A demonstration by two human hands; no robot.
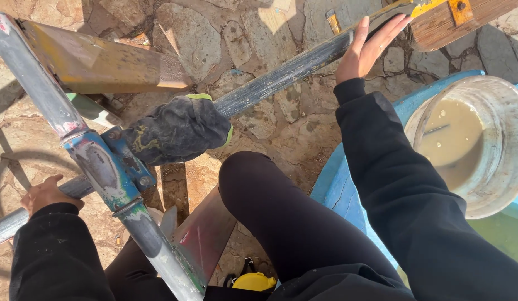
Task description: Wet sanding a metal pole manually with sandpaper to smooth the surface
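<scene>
Two hands: both bare, both on one pipe (281, 75).
Pipe axis: long and dark grey, it runs on a slant from lower left to upper right, its upper end pointing at the plank (459, 19).
Pipe place: it crosses under the upright (97, 161) at the blue clamp (128, 161) and ends just below the plank.
Left hand (45, 194): fingers curled shut around the pipe's low end, left of the clamp.
Right hand (366, 49): open and flat, fingers straight and together, palm pressed on the pipe's high end, wrapped around nothing.
Glove (178, 129): dirty black work glove with a yellow-green cuff, draped over the pipe just right of the clamp, between the hands.
Upright: grey metal post with blue and red paint marks, slanting from top left down to bottom centre, crossing over the pipe.
Beam (103, 64): rusty yellow-brown metal, above the clamp, touching the upright's top.
Plank: reddish wood with a yellow bracket, far from the clamp at the pipe's upper end.
Knee (259, 189): in black cloth, right of the clamp and below the glove.
Bucket (501, 139): white, holding murky tan liquid, well right of the clamp, standing in a blue tub (337, 184).
Ground: irregular flat stones with dirt joints, outdoors, in strong sun with hard shadows.
</scene>
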